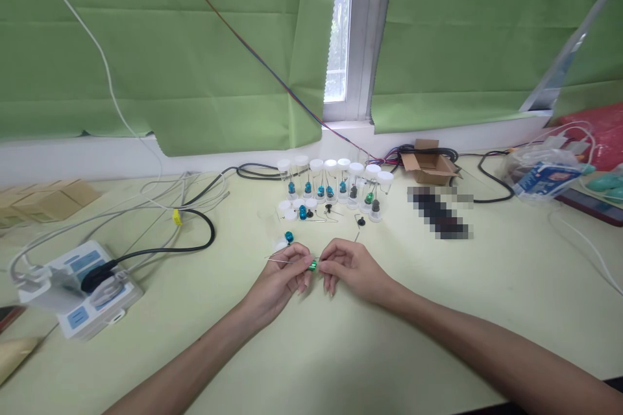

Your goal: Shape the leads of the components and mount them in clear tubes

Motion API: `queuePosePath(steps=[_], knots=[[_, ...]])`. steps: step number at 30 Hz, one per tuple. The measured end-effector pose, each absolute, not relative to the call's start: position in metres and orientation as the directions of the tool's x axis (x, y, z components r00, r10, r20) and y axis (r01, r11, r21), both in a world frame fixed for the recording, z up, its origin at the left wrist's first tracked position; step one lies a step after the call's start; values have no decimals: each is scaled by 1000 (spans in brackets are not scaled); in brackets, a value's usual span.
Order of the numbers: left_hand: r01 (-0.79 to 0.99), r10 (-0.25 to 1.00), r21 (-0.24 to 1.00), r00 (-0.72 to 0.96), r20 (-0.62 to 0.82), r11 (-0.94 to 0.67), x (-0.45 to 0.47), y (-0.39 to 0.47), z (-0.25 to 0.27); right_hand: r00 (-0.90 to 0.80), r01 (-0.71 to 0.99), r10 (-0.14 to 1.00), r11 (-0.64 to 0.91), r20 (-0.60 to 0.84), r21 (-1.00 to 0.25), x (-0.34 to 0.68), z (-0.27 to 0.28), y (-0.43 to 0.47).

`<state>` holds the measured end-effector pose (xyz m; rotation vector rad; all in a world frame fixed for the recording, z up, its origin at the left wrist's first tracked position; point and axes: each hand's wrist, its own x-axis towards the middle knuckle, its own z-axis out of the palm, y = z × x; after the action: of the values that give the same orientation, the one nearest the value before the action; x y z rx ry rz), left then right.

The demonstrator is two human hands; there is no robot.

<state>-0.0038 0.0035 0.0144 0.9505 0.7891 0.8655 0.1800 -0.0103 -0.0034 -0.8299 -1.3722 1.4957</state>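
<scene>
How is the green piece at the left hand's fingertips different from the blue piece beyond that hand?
The green piece is pinched by the left hand; the blue piece is not held. The fingers partly cover the green piece, while the blue piece shows more fully. Both look small and shiny.

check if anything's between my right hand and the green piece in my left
No visible obstacle: your right hand is right beside the green piece, which your left hand pinches. Whether they touch is too small to tell. The nearest blue piece lies beyond your left hand, not between them.
</scene>
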Motion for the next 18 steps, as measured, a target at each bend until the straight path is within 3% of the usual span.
queuePosePath(steps=[18], knots=[[-305, 895, 897, 408, -180, 319, -2, 4, 15, -320, -147, 939, 85, 129, -985, 181, -2, -12]])
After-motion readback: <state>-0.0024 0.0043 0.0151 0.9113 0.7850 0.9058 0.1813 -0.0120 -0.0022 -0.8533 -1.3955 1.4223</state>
